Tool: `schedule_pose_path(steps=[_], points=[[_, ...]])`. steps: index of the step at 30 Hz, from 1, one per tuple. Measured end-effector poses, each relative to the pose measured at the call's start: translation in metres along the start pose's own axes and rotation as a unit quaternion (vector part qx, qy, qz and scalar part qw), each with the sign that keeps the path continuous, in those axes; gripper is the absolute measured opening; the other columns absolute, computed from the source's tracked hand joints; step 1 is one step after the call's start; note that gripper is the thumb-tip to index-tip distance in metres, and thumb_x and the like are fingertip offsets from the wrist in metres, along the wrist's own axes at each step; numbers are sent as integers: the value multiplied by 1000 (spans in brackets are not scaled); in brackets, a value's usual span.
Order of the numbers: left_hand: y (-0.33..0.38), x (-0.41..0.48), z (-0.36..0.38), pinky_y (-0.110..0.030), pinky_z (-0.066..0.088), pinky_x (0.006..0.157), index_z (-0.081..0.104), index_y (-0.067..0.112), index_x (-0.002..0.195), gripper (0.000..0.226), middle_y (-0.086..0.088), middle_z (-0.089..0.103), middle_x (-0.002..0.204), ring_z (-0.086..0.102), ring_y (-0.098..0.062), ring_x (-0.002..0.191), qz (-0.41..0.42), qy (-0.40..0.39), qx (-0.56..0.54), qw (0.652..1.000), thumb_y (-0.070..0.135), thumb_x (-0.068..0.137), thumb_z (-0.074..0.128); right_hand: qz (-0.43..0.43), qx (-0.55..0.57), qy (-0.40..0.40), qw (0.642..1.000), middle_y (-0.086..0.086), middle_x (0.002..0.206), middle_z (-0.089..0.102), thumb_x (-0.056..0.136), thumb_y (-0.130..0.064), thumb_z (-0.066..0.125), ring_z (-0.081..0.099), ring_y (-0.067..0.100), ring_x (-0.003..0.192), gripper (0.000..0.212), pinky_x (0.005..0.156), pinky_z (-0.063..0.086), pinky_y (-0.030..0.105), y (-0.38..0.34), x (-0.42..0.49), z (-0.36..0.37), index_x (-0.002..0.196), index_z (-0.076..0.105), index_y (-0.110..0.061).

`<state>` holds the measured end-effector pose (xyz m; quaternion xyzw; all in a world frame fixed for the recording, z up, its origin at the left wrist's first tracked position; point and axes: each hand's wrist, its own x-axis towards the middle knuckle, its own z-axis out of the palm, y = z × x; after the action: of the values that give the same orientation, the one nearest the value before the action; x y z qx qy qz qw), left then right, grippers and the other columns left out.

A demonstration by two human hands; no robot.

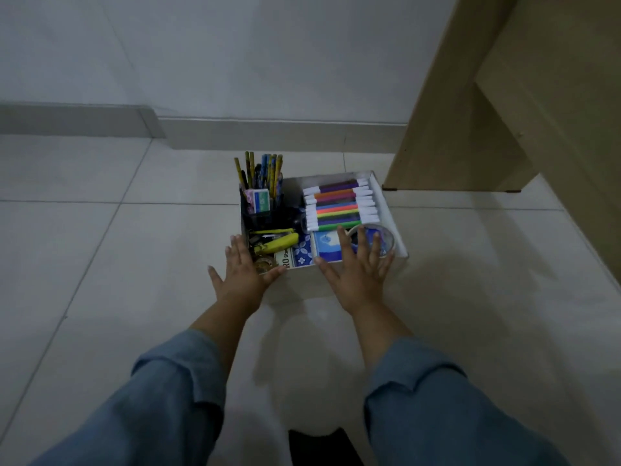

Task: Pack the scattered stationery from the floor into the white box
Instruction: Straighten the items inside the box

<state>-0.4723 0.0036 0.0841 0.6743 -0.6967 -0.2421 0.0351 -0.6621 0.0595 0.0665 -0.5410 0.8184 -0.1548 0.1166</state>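
The white box sits on the tiled floor, full of stationery. A row of coloured markers lies at its back right. A black pen holder with pencils stands at the back left. Yellow items, a blue patterned pack and a clear tape roll fill the front. My left hand lies flat with spread fingers at the box's front left corner. My right hand is spread flat over the front right edge, its fingers over the tape roll.
A wooden furniture panel stands just right of and behind the box. A grey skirting board and wall run behind. Tiled floor stretches out to the left and front. A dark shape lies near my knees.
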Motion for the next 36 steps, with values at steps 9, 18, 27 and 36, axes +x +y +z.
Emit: schedule_pose_path(steps=[9, 18, 27, 36], points=[[31, 82, -10, -53, -8, 115, -14, 14, 148, 101, -2, -13, 159, -7, -19, 148, 32, 1, 2, 999, 68, 82, 40, 3, -11, 4, 1000, 0, 160, -5, 80, -78, 24, -15, 28, 146, 78, 110, -20, 53, 4, 84, -1, 147, 4, -42], [69, 168, -19, -54, -9, 114, -13, 12, 148, 100, -3, -11, 159, -8, -21, 147, 65, 9, 22, 998, 68, 83, 38, 12, -17, 14, 1000, 2, 160, 1, 82, -76, 27, -7, 30, 147, 76, 112, -14, 55, 6, 173, -7, 147, 8, -41], [101, 228, -24, -55, -9, 114, -9, 10, 148, 102, -5, -5, 160, -7, -22, 147, 107, 13, 36, 994, 71, 81, 37, 39, -22, 42, 998, 0, 160, 2, 80, -79, 27, -5, 30, 147, 78, 112, -14, 56, 14, 230, -9, 147, 10, -42], [113, 247, -31, -56, -10, 114, -9, 9, 148, 103, -9, -6, 159, -8, -24, 147, 108, 14, 64, 992, 73, 81, 33, 63, -31, -7, 998, 1, 160, -10, 81, -79, 25, -10, 35, 145, 80, 109, -17, 59, 9, 256, -17, 147, 0, -42]])
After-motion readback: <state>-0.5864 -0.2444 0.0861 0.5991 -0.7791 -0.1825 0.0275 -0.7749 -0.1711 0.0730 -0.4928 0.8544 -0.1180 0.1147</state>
